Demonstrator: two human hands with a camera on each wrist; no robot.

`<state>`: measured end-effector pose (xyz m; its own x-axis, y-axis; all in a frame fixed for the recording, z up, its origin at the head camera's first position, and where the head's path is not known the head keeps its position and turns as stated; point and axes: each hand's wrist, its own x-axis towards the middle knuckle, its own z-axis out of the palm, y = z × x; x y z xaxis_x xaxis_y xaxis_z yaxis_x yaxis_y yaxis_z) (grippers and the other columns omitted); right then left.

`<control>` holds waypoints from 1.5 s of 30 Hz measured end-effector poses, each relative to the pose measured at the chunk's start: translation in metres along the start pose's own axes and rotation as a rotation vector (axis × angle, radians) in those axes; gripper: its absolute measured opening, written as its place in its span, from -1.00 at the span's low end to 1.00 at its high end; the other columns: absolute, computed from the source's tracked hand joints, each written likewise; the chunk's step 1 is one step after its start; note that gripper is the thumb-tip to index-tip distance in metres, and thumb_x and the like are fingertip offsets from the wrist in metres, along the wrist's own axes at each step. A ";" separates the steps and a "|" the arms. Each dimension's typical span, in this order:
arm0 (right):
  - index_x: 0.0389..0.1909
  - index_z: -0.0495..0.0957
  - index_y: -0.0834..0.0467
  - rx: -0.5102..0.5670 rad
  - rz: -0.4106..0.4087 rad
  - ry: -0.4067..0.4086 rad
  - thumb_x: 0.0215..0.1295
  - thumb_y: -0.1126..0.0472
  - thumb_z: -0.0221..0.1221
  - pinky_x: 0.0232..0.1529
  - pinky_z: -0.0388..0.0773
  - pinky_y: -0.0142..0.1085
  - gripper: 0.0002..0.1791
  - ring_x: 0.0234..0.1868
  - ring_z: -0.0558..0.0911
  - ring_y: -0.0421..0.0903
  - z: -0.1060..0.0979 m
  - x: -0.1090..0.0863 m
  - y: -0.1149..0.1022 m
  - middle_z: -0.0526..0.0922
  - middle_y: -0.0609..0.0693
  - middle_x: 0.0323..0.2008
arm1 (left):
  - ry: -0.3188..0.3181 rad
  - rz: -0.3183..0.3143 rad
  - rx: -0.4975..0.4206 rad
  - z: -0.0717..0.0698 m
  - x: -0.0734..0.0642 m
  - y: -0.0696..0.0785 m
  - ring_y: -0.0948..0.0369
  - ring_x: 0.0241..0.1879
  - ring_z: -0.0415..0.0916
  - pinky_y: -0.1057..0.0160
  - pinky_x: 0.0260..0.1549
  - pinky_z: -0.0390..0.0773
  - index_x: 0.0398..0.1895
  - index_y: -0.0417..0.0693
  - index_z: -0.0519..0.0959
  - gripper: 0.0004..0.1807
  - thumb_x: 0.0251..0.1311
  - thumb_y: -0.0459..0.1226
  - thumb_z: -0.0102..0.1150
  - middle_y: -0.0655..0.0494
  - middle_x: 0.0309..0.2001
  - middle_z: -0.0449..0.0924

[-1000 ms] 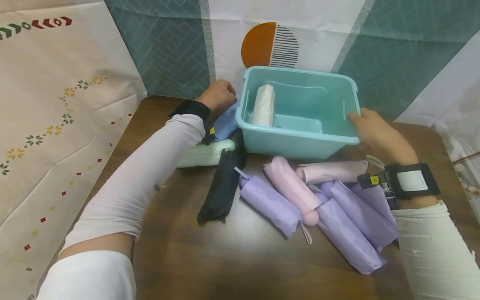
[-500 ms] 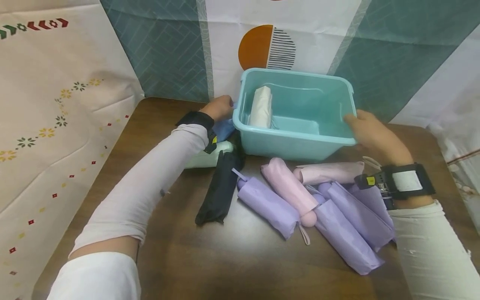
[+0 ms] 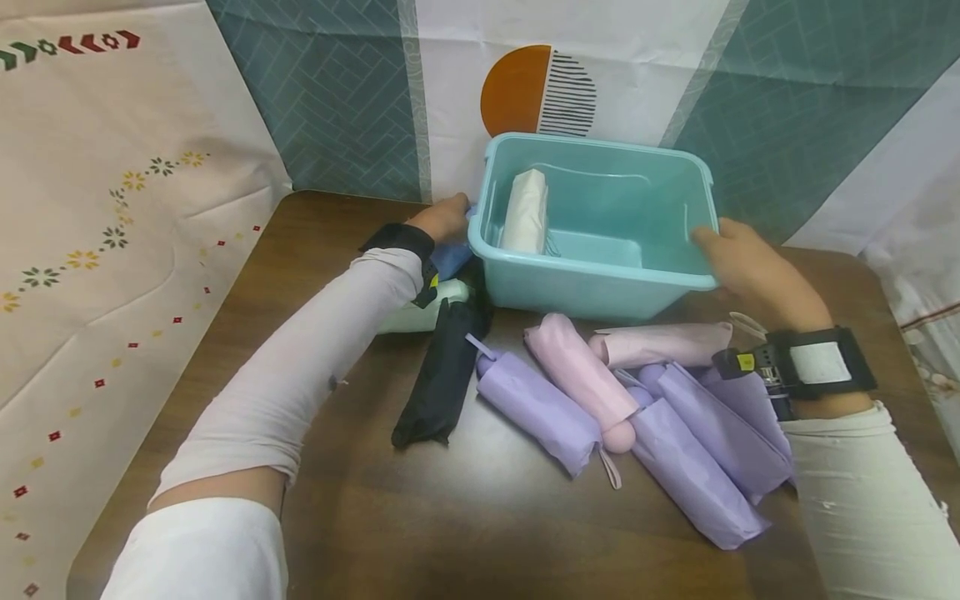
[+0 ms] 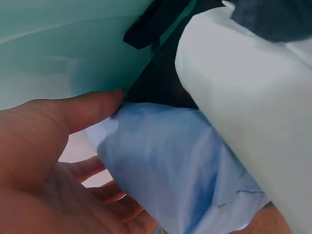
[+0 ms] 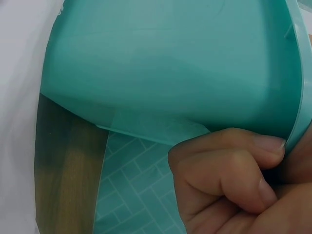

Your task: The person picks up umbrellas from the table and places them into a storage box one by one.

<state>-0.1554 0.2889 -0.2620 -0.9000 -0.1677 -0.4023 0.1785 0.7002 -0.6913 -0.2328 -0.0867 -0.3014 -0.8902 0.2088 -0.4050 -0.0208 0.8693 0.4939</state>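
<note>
Round-cornered wood table (image 3: 352, 508) stands before hanging teal-and-white cloth (image 3: 330, 100), orange half-circle (image 3: 513, 90) on display (black stripes (image 3: 573, 96) complete round); flower-print cream cloth (image 3: 75, 158) hangs left, pale cloth (image 3: 918, 179) right; soft glare (image 3: 491, 462) brightens wood.

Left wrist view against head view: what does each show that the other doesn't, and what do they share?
Only the left wrist view shows clearly how the left grip meets the blue umbrella: thumb at its edge, fingers along its side.

Only the head view shows the right grip on the bin, the white umbrella inside it, and the pink and purple umbrellas.

Both show the left grip, the blue umbrella and part of the bin.
</note>
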 end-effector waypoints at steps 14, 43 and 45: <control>0.41 -0.01 0.27 0.033 0.011 0.007 0.42 -0.32 -0.40 0.06 0.30 0.10 -0.17 0.14 0.31 0.13 0.002 0.001 0.000 0.23 0.24 0.21 | 0.002 0.046 -0.020 0.006 0.001 0.000 -0.08 0.00 0.36 -0.06 0.08 0.37 0.26 -0.31 0.15 -0.44 0.32 -0.21 0.03 -0.22 0.06 0.34; 0.35 0.07 0.31 -0.029 -0.004 0.014 0.44 -0.28 -0.41 -0.14 0.45 -0.10 -0.21 0.02 0.39 0.11 -0.001 0.001 -0.001 0.29 0.25 0.12 | 0.045 -0.033 -0.040 0.001 0.008 -0.008 -0.05 0.21 0.31 -0.06 0.17 0.29 0.32 -0.14 0.25 -0.25 0.06 -0.32 0.38 -0.11 0.26 0.33; 0.31 0.14 0.29 -0.043 -0.019 0.047 0.44 -0.27 -0.38 -0.19 0.46 -0.13 -0.24 -0.01 0.41 0.09 0.000 0.000 -0.002 0.32 0.24 0.09 | 0.038 -0.040 -0.061 -0.001 0.005 -0.009 -0.05 0.20 0.31 -0.08 0.17 0.29 0.34 -0.13 0.24 -0.25 0.08 -0.32 0.37 -0.11 0.28 0.32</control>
<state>-0.1561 0.2871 -0.2605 -0.9208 -0.1494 -0.3603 0.1448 0.7268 -0.6714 -0.2376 -0.0934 -0.3075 -0.9046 0.1561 -0.3967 -0.0836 0.8475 0.5242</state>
